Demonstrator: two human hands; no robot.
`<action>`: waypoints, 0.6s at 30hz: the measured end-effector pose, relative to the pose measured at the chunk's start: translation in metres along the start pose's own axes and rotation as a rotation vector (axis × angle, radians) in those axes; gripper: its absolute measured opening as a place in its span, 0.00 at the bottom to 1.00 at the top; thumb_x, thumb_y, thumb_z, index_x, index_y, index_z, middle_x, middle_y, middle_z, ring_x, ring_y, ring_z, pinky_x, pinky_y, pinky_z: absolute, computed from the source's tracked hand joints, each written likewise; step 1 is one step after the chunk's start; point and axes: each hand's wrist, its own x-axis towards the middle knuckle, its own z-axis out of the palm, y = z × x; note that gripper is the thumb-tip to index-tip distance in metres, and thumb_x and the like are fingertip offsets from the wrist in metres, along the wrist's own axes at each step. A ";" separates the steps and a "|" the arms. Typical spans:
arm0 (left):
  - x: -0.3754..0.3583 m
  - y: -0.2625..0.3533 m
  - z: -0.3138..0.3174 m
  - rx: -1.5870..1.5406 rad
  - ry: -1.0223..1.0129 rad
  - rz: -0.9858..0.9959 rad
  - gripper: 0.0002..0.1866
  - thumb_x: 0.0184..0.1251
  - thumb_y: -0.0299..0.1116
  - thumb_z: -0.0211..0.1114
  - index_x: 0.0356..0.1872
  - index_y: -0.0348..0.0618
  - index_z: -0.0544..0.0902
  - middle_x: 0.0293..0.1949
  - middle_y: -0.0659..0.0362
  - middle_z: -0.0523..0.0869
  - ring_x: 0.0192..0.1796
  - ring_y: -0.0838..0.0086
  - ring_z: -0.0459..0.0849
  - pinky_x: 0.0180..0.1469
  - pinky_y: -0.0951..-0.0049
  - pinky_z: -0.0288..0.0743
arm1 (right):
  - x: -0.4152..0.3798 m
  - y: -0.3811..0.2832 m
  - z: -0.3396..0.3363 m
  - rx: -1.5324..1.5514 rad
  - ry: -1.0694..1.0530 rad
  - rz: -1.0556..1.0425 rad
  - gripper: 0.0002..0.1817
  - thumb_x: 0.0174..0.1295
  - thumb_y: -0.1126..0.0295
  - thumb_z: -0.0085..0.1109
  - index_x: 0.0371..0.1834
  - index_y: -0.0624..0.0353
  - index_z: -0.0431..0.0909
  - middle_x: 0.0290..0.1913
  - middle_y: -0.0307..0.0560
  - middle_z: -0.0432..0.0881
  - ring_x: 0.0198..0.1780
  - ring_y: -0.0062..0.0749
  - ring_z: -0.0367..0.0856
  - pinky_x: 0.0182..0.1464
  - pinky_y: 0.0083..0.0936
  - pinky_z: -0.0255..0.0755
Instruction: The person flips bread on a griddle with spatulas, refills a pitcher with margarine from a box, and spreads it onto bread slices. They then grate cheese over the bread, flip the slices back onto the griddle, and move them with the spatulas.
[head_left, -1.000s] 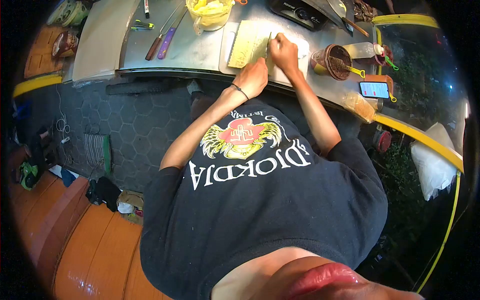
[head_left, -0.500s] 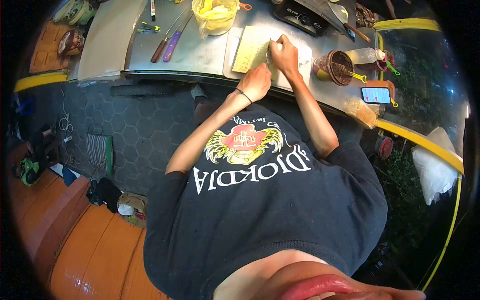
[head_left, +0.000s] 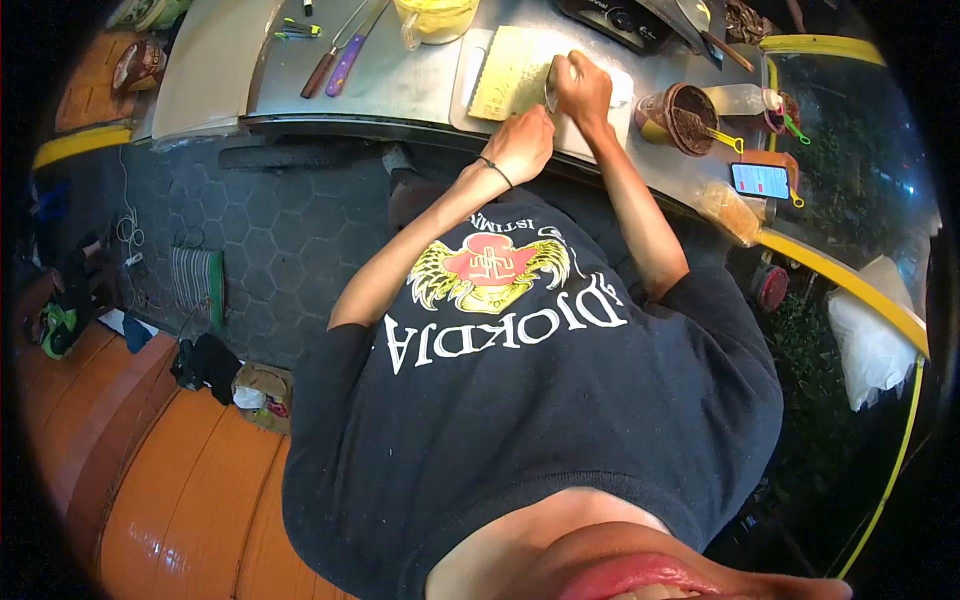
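A pale yellow, wavy-edged sheet or box lid (head_left: 508, 75) with printing on it lies on a white board (head_left: 466, 88) at the counter's front edge. My left hand (head_left: 522, 140), a dark band at its wrist, is closed at the sheet's lower right corner. Just above and to the right, my right hand (head_left: 582, 88) forms a fist over the sheet's right side. A small whitish, shiny bit shows between the two hands. What the fingers hold is hidden.
To the right stand a tub of brown spread (head_left: 680, 118), a clear bottle (head_left: 740, 98), a phone (head_left: 760, 180) and a bag of crumbs (head_left: 728, 210). A purple-handled knife (head_left: 344, 70), a fork (head_left: 320, 75) and a yellow-filled jug (head_left: 437, 20) lie left. A black stove (head_left: 620, 22) is behind.
The view has shifted slightly, so the counter items sit higher in the picture. My hands have stayed close together over the sheet, with the right fist slightly farther right.
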 end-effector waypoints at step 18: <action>-0.006 0.006 -0.006 0.061 0.032 0.015 0.12 0.72 0.32 0.47 0.37 0.32 0.73 0.30 0.35 0.81 0.39 0.40 0.81 0.42 0.47 0.74 | -0.010 0.002 0.002 -0.007 -0.023 -0.024 0.17 0.57 0.59 0.49 0.21 0.63 0.75 0.21 0.66 0.76 0.26 0.65 0.76 0.31 0.48 0.70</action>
